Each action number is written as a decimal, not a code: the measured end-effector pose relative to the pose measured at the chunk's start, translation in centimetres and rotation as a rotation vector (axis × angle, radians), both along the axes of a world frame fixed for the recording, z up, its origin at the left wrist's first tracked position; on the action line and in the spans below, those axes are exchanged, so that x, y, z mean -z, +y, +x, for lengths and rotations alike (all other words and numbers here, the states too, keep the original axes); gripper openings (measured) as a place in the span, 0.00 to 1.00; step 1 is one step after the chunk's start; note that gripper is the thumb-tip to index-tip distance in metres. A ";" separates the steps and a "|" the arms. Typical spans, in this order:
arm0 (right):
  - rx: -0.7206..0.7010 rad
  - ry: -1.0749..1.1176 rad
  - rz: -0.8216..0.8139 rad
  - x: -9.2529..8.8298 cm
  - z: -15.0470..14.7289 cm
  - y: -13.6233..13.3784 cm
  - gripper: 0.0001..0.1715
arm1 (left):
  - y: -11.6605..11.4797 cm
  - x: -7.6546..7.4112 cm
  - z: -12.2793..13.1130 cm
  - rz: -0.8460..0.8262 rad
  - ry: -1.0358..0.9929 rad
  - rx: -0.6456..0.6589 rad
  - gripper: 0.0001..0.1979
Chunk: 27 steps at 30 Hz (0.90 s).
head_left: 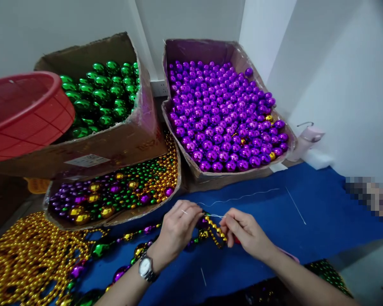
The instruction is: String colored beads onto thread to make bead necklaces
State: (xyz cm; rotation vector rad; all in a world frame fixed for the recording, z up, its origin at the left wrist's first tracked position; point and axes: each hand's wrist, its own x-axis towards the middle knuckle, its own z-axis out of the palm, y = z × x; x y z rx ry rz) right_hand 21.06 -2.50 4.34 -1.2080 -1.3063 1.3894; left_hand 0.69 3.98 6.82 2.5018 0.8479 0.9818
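Head view, from where I sit at the controls: the fingers [191, 212] of the left hand [178, 227] are pressed together, pinching a short end of white thread [239, 197] just above a purple bead. The right hand [245, 233] faces it, thumb and forefinger closed on the same thread, the other fingers curled under; something small and red shows beneath them, but I cannot tell what it is. Between the two hands hangs a short gold bead strand [215, 229], touching both sets of fingertips. The loose length of thread trails away from the hands, up and to the right across the blue cloth [322, 212]. A wristwatch [146, 268] sits on the left wrist. From under the left hand a garland [115, 246] of larger green, gold and purple beads runs down to the left over the cloth. Beside it lies a heap of gold bead strings [25, 255]. Just beyond the hands stands a low cardboard tray [115, 195] of mixed gold, green and purple beads. Behind it, a box of green balls [102, 93] rests tilted, with a red basket [22, 110] overlapping its left side. To the right is a box of purple balls [223, 114], with a few gold ones among them, and a pale pink container [308, 140] stands against the white wall.
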 end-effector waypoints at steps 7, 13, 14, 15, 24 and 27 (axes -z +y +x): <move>0.108 0.116 -0.080 2.3 -0.1 -0.8 0.19 | -0.9 -0.2 -1.1 -0.716 -0.217 -0.170 0.12; 0.151 0.276 -0.163 4.0 -1.7 -1.2 0.19 | -1.5 -0.9 0.5 -1.193 -0.799 0.024 0.11; 0.159 0.314 -0.175 4.1 -1.7 -1.2 0.18 | -1.5 -0.9 0.8 -1.217 -0.848 0.058 0.10; 0.172 0.355 -0.183 4.1 -1.6 -1.2 0.18 | -1.5 -0.9 1.1 -1.230 -0.890 0.084 0.09; 0.365 0.738 -0.139 0.2 0.3 0.6 0.17 | -1.4 -0.7 2.9 -1.258 -0.964 0.096 0.09; 0.367 0.767 -0.115 -1.1 0.1 1.5 0.14 | -1.3 -0.8 2.7 -1.206 -0.924 0.124 0.08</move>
